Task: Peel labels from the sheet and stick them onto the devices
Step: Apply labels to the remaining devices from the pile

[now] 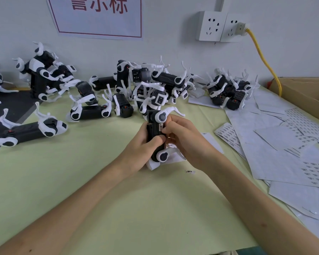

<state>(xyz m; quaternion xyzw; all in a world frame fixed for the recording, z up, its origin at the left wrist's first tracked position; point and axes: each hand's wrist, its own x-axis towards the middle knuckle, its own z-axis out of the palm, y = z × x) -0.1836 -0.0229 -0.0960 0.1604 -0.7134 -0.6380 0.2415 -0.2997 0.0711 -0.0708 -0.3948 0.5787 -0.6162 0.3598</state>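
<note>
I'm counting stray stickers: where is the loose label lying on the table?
In the head view, the loose label lies on the green table right of centre, just nearer the person than the held device, beside the right forearm.

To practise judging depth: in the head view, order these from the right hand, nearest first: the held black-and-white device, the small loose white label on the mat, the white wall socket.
1. Black-and-white plastic device: gripped by the right hand, centre.
2. Small loose white label: on the green mat, just toward the person.
3. White wall socket: far back, upper right.
</note>
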